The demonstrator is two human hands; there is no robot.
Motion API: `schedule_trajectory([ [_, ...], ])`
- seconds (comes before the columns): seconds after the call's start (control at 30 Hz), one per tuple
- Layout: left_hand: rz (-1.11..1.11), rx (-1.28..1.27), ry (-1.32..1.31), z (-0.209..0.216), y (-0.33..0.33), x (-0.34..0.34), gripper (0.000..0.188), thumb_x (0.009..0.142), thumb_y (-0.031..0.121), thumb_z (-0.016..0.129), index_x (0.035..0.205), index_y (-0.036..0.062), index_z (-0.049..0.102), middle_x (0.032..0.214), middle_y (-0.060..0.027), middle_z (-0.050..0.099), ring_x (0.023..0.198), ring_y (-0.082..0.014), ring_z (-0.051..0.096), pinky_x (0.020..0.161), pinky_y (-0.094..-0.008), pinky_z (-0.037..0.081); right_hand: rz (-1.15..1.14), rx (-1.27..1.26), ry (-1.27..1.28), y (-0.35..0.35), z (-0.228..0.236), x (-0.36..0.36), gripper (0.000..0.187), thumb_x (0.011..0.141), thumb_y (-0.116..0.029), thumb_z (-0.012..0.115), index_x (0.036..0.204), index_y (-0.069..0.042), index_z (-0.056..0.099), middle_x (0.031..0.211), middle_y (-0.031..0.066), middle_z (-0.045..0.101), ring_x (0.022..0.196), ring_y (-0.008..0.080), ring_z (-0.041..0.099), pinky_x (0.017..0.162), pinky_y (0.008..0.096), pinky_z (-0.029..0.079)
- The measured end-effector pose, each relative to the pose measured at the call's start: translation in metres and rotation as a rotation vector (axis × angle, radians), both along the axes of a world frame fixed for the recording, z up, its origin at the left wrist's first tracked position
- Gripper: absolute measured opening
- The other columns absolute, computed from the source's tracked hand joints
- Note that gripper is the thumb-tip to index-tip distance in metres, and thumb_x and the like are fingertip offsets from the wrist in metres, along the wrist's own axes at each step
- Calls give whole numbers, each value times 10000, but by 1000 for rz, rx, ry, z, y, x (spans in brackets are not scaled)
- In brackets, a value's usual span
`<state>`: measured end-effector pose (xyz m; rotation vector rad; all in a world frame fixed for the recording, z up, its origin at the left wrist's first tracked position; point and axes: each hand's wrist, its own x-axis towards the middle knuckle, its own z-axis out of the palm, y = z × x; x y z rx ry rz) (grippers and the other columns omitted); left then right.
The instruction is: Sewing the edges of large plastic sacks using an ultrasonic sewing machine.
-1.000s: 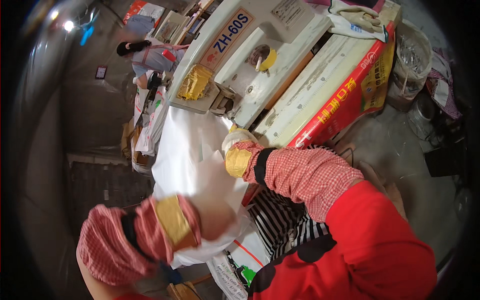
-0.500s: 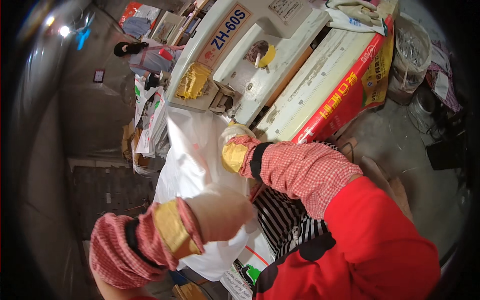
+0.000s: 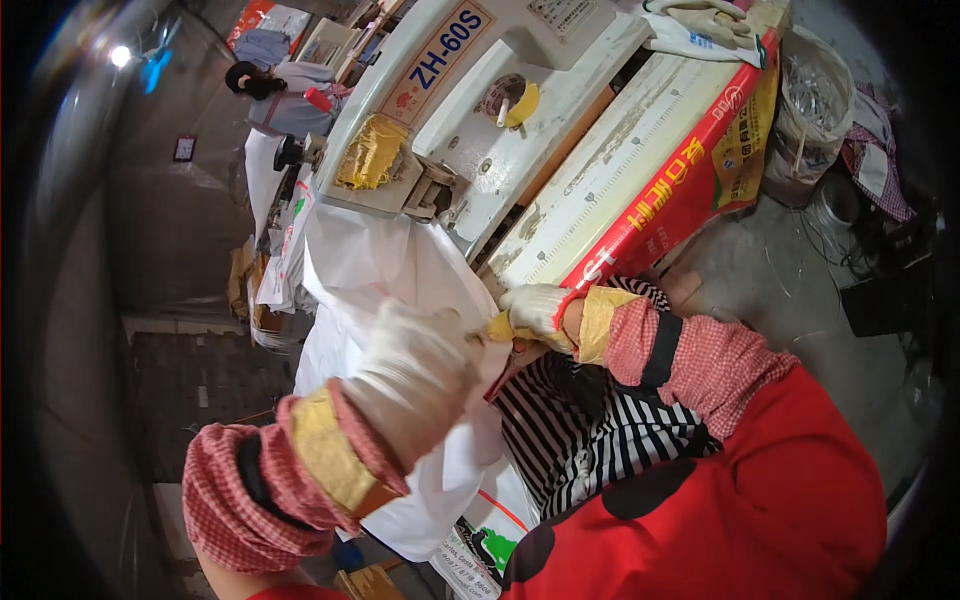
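A large white fabric bag [image 3: 350, 270] hangs from under the sewing machine's head [image 3: 385, 160] toward my lap. My left hand [image 3: 415, 360], in a white knit glove and slightly blurred, has its fingers curled at the fabric's near edge. Close beside it, my right hand [image 3: 540, 310], gloved in white with yellowish fingertips, pinches the edge of the same fabric. The hands are a short way apart, below the machine's bed. The machine's needle area [image 3: 445, 210] is free of both hands. My fingertips are partly hidden by the gloves and cloth.
A worn ruler-marked table [image 3: 610, 170] with a red-and-yellow cover runs along the right. A tape roll [image 3: 520, 103] sits on the machine. White gloves [image 3: 710, 25] and a sack of scraps [image 3: 810, 110] stand farther right. Another person [image 3: 290, 95] works at the far left.
My right hand has drawn back from beside the needle, toward me and to the right. My left hand has moved up and slightly left. The bag's fabric has shifted left, and the view has moved slightly.
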<state>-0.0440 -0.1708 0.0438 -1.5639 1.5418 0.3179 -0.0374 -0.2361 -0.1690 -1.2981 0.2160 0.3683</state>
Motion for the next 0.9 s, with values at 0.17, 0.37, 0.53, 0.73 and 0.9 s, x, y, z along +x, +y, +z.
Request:
schedule_trajectory([
  [0.17, 11, -236, -237, 52, -8, 16, 375, 572, 397, 707, 782, 108, 593, 747, -47, 591, 716, -205, 589, 667, -357, 426, -102, 313, 58, 14, -24, 15, 206, 739, -185, 642, 820, -14, 561, 665, 69, 509, 523, 171, 510, 487, 316, 498],
  [0.37, 7, -175, 215, 50, 27, 45, 221, 579, 285, 705, 694, 121, 611, 691, -70, 578, 684, -252, 561, 660, -360, 435, -42, 5, -17, 0, 6, 8, 173, 758, -180, 551, 779, -14, 595, 627, 52, 546, 556, 151, 522, 466, 295, 420],
  [0.53, 311, -5, 482, 4, 23, -30, 134, 699, 211, 599, 739, 96, 543, 688, -86, 552, 626, -283, 560, 559, -375, 445, 5, -152, 66, -23, -4, 14, 299, 741, -252, 548, 861, 16, 603, 670, 122, 585, 571, 197, 532, 531, 329, 437],
  [0.73, 302, -64, 230, -44, -1, 16, 130, 693, 113, 499, 729, 95, 622, 684, -99, 606, 660, -296, 598, 586, -415, 462, 270, -987, -639, -26, 7, 48, 213, 650, -207, 570, 759, -26, 600, 701, 178, 593, 592, 309, 557, 545, 376, 431],
  [0.9, 330, -117, 71, -79, -1, 99, 166, 697, 162, 565, 836, 110, 639, 754, -119, 624, 733, -289, 607, 650, -372, 487, 101, -589, -446, -8, -2, 78, 185, 746, -208, 522, 727, -43, 602, 655, 117, 580, 576, 246, 539, 520, 335, 442],
])
